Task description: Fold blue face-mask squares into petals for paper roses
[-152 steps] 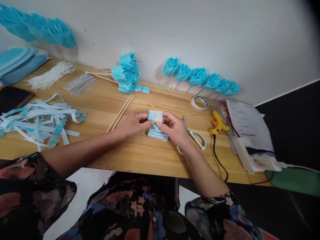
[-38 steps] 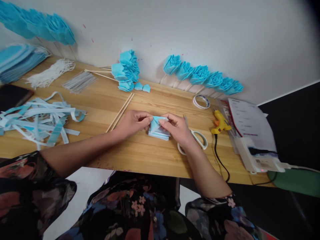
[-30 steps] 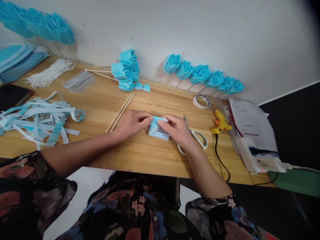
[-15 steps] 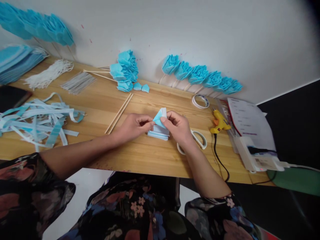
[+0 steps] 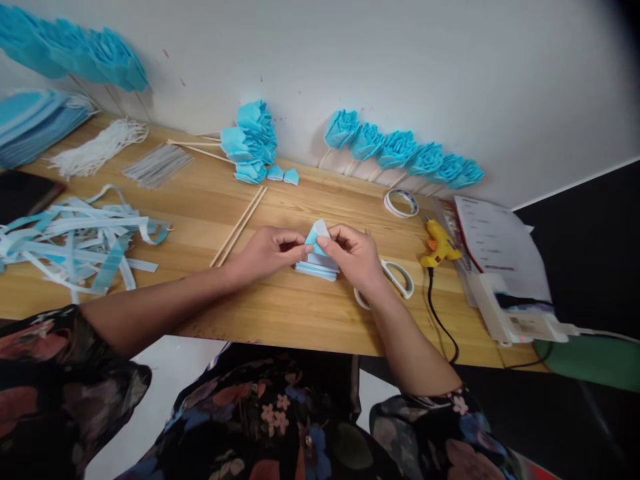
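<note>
Both hands meet at the middle of the wooden table (image 5: 280, 313). My left hand (image 5: 267, 250) and my right hand (image 5: 355, 257) are closed in a pinch on a small folded piece of blue and white mask fabric (image 5: 318, 233), held just above a low stack of cut blue squares (image 5: 314, 269). The piece stands up in a point between my fingertips. Two bamboo skewers (image 5: 240, 225) lie just left of my left hand.
Scissors (image 5: 395, 277) lie right of my right hand, then a yellow glue gun (image 5: 438, 244) with a black cord and a tape roll (image 5: 401, 203). Blue fabric flowers (image 5: 400, 150) line the wall. Cut blue strips (image 5: 75, 237) lie at the left, papers (image 5: 493, 243) at the right.
The flat square piece has been folded into a small pointed shape between my fingers. It was pressed low on the stack, then lifted again. Both hands stayed in place.
</note>
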Tool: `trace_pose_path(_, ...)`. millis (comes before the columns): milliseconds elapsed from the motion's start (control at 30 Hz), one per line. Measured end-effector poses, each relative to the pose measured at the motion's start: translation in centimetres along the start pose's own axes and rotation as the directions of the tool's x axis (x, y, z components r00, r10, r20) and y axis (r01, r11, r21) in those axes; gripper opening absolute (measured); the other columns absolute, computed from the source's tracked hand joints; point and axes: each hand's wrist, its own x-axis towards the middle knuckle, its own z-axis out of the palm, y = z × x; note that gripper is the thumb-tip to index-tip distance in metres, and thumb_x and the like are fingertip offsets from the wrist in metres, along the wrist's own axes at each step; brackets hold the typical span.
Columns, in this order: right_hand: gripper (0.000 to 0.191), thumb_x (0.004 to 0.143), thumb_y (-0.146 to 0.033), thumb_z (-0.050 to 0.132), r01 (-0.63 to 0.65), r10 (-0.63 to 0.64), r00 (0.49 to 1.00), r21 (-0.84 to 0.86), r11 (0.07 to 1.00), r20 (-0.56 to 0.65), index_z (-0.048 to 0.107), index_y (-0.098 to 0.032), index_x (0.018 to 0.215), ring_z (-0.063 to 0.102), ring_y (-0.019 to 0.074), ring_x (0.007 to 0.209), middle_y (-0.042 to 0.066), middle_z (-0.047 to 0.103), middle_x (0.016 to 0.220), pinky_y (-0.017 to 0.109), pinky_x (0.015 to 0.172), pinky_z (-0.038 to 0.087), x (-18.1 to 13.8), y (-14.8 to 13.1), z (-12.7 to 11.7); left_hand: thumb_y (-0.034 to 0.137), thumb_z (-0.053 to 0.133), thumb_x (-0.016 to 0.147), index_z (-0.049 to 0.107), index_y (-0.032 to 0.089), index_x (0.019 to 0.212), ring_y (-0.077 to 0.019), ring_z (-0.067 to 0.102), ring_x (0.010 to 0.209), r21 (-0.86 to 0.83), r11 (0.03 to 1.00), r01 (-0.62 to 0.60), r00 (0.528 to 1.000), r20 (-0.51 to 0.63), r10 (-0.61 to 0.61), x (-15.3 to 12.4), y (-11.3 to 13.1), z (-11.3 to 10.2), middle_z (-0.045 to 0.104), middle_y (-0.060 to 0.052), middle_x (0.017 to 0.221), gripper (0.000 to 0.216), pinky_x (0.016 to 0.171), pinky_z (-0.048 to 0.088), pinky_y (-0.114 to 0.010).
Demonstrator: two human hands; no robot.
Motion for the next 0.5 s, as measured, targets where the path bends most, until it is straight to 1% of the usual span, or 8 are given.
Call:
trace_pose_path(67, 0.028, 0.086, -0.045, 0.067, 0.010, -0.010, 1.000, 0.005, 1.000, -0.016, 0.063, -0.020, 0.074, 0.042, 0.0098, 0.059, -0.004, 0.051, 0.064, 0.025, 0.055, 0.033, -0.03, 0.00, -0.02, 0.037, 0.060, 0.086, 0.065, 0.015, 0.068, -0.0100, 0.053, 0.058, -0.002, 1.000, 0.010, 1.000, 0.006, -0.010, 0.05, -0.06, -0.03, 0.062, 0.001, 0.062, 0.029, 0.057, 0.039, -0.022)
trace_pose_path(133, 0.024, 0.088, -0.045, 0.065, 0.039, -0.037, 0.997, 0.030, 0.999, -0.063, 0.067, -0.021, 0.086, 0.045, 0.0105, 0.061, -0.003, 0.056, 0.068, 0.025, 0.056, 0.035, -0.06, 0.00, -0.08, 0.037, 0.060, 0.086, 0.066, 0.015, 0.067, -0.0103, 0.054, 0.058, -0.006, 1.000, 0.028, 1.000, -0.005, -0.028, 0.10, -0.04, -0.13, 0.062, 0.001, 0.061, 0.029, 0.058, 0.040, -0.022)
trace_pose_path(200, 0.024, 0.091, -0.044, 0.062, 0.075, -0.067, 0.991, 0.068, 0.995, -0.112, 0.068, -0.023, 0.100, 0.048, 0.0113, 0.064, -0.002, 0.059, 0.073, 0.025, 0.059, 0.039, -0.10, -0.01, -0.20, 0.036, 0.060, 0.087, 0.067, 0.016, 0.067, -0.0102, 0.053, 0.058, 0.008, 0.998, 0.055, 0.998, -0.032, -0.055, 0.12, 0.06, -0.27, 0.061, 0.001, 0.061, 0.029, 0.058, 0.040, -0.022)
trace_pose_path(233, 0.025, 0.091, -0.045, 0.062, 0.088, -0.077, 0.989, 0.081, 0.993, -0.125, 0.067, -0.024, 0.103, 0.050, 0.0117, 0.065, -0.002, 0.060, 0.074, 0.026, 0.060, 0.040, -0.11, -0.03, -0.27, 0.036, 0.060, 0.087, 0.068, 0.016, 0.067, -0.0101, 0.053, 0.057, 0.020, 0.997, 0.068, 0.997, -0.048, -0.067, 0.13, 0.13, -0.34, 0.061, 0.001, 0.060, 0.029, 0.058, 0.040, -0.022)
trace_pose_path(333, 0.023, 0.090, -0.044, 0.063, 0.086, -0.078, 0.992, 0.084, 0.993, -0.099, 0.066, -0.023, 0.100, 0.053, 0.0124, 0.070, -0.001, 0.063, 0.079, 0.026, 0.064, 0.043, -0.13, -0.14, -0.37, 0.036, 0.061, 0.087, 0.069, 0.016, 0.068, -0.0099, 0.052, 0.057, 0.037, 0.996, 0.086, 0.994, -0.073, -0.083, 0.13, 0.28, -0.46, 0.062, 0.001, 0.060, 0.029, 0.058, 0.040, -0.022)
trace_pose_path(433, 0.019, 0.086, -0.039, 0.067, 0.051, -0.050, 0.998, 0.027, 0.998, -0.043, 0.067, -0.022, 0.094, 0.056, 0.0127, 0.073, 0.000, 0.065, 0.083, 0.027, 0.067, 0.044, -0.10, -0.24, -0.29, 0.036, 0.060, 0.087, 0.069, 0.016, 0.068, -0.0100, 0.052, 0.057, 0.026, 0.996, 0.084, 0.995, -0.064, -0.082, 0.13, 0.25, -0.46, 0.064, 0.001, 0.060, 0.029, 0.058, 0.040, -0.022)
trace_pose_path(500, 0.016, 0.084, -0.037, 0.067, 0.034, -0.034, 0.999, -0.018, 0.999, -0.029, 0.067, -0.022, 0.089, 0.056, 0.0122, 0.070, -0.001, 0.064, 0.081, 0.027, 0.066, 0.044, -0.04, -0.25, -0.17, 0.036, 0.060, 0.087, 0.069, 0.016, 0.068, -0.0098, 0.052, 0.057, 0.023, 0.996, 0.082, 0.995, -0.062, -0.080, 0.14, 0.17, -0.43, 0.064, 0.001, 0.060, 0.029, 0.057, 0.039, -0.022)
